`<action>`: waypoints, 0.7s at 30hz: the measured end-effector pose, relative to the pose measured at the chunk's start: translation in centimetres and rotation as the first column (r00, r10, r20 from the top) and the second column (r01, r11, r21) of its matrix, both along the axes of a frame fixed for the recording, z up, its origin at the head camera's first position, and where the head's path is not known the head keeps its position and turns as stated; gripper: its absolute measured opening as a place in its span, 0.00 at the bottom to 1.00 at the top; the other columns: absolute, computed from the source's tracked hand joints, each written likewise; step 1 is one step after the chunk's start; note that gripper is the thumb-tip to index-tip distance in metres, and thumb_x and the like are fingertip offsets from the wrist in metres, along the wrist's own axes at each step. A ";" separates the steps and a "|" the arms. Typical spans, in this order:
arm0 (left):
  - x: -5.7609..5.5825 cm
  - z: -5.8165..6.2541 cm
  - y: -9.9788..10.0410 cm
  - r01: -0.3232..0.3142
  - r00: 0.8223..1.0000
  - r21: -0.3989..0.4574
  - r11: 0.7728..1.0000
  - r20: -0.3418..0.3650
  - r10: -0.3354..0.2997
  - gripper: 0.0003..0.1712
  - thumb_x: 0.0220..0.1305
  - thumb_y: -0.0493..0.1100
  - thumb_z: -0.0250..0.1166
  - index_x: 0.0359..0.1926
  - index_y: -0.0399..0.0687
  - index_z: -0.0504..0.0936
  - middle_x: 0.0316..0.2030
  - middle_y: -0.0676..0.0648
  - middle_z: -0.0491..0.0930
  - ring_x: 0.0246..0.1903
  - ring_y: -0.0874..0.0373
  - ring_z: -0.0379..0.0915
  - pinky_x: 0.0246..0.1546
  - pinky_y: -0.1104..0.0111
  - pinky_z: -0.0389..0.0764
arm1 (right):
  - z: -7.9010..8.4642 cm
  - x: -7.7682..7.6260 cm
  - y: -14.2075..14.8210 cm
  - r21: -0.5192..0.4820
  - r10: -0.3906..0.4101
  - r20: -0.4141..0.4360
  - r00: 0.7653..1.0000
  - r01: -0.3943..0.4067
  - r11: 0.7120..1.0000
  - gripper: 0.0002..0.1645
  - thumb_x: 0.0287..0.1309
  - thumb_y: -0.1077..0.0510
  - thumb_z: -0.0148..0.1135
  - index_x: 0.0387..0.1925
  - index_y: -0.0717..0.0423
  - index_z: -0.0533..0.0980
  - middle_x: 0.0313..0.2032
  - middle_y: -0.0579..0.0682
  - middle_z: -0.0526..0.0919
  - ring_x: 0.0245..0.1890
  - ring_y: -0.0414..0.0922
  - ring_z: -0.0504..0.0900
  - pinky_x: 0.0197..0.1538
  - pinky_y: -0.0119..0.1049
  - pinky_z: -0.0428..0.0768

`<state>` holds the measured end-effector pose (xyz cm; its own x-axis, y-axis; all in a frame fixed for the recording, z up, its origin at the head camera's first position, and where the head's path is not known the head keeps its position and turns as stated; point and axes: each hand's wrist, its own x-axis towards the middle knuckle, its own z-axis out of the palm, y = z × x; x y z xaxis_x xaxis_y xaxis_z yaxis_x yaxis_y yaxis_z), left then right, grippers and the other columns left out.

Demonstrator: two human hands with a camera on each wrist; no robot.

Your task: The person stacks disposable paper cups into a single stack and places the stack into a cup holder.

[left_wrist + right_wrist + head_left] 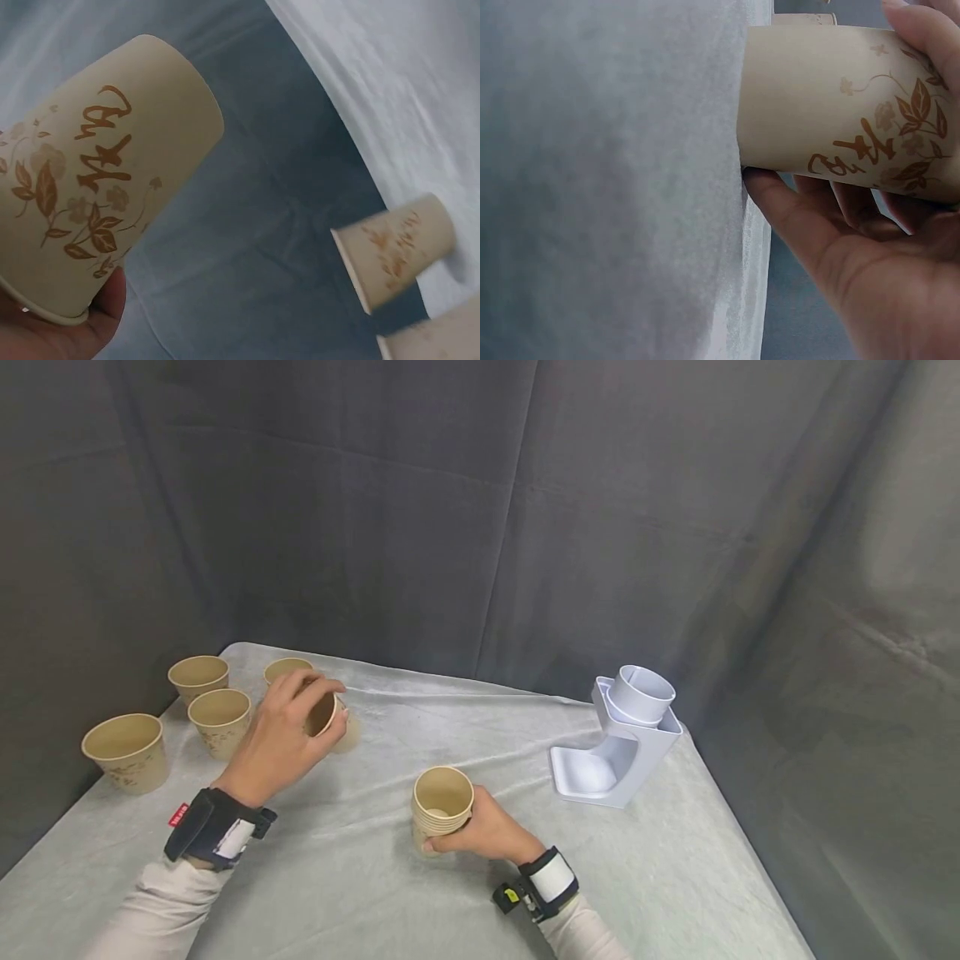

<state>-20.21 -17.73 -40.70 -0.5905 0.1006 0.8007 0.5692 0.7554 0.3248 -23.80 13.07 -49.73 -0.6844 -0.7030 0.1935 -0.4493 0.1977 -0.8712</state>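
Observation:
In the head view my left hand [281, 739] pinches a tan paper cup [321, 714] by its rim, above the left part of the table. The left wrist view shows this cup [150, 142] tilted, with brown leaf print and writing on its side. Near the middle of the table my right hand [491, 831] grips a stack of nested paper cups [442, 793], its top opening facing up. In the right wrist view the fingers curl round the stack's printed outer cup [802, 97], whose base is at the cloth.
Several single paper cups stand upright at the left, among them a front cup [138, 770], a middle cup [222, 739] and a rear cup [198, 672]. Another cup [287, 667] is partly behind my left hand. A pale plastic stand [630, 760] with a tube [641, 696] stands right.

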 end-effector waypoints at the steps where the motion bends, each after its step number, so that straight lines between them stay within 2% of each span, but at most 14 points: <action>1: -0.1 0.2 0.4 0.009 1.000 -0.003 1.000 -0.007 -0.009 0.13 0.60 0.40 0.68 0.47 0.43 0.83 0.46 0.40 0.77 0.49 0.43 0.71 0.48 0.49 0.72 | -0.2 -0.1 0.0 0.003 -0.004 -0.003 1.000 0.004 1.000 0.47 0.39 0.67 0.82 0.64 0.59 0.73 0.54 0.59 0.83 0.56 0.60 0.81 0.63 0.47 0.77; 6: -0.4 1.0 2.2 0.082 0.994 0.009 0.997 -0.074 -0.081 0.12 0.59 0.41 0.67 0.43 0.44 0.84 0.44 0.43 0.78 0.47 0.47 0.73 0.46 0.55 0.74 | -0.3 -0.2 0.2 0.009 -0.014 -0.016 1.000 0.014 1.000 0.46 0.39 0.63 0.84 0.63 0.53 0.74 0.53 0.52 0.84 0.55 0.51 0.82 0.62 0.41 0.77; 11: -0.1 2.0 4.1 0.149 0.979 0.028 0.988 -0.145 -0.143 0.11 0.60 0.46 0.64 0.40 0.46 0.85 0.41 0.46 0.79 0.44 0.51 0.75 0.46 0.61 0.74 | -0.3 -0.3 0.2 0.008 -0.012 -0.036 0.999 0.012 1.000 0.45 0.39 0.61 0.85 0.62 0.50 0.75 0.52 0.49 0.84 0.53 0.46 0.83 0.61 0.39 0.77; 16: 0.3 2.7 6.0 0.215 0.964 0.003 0.977 -0.162 -0.212 0.11 0.60 0.46 0.63 0.40 0.46 0.85 0.41 0.46 0.79 0.45 0.52 0.75 0.46 0.61 0.76 | -0.5 -0.4 0.1 0.024 -0.005 -0.051 0.999 0.006 1.000 0.46 0.39 0.60 0.85 0.63 0.47 0.74 0.53 0.46 0.84 0.53 0.42 0.82 0.61 0.38 0.77; 21: 0.3 2.8 8.1 0.290 0.944 -0.036 0.956 -0.156 -0.292 0.11 0.58 0.43 0.64 0.40 0.46 0.85 0.42 0.46 0.79 0.45 0.52 0.76 0.44 0.58 0.80 | -0.4 -0.3 0.2 0.038 -0.006 -0.053 0.999 0.008 0.999 0.44 0.40 0.59 0.84 0.62 0.48 0.74 0.51 0.46 0.84 0.51 0.40 0.83 0.59 0.38 0.79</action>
<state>-19.89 -9.60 -37.93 -0.4001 0.2594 0.8790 0.8080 0.5525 0.2047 -24.10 13.28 -50.08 -0.6790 -0.7058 0.2022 -0.4928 0.2340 -0.8381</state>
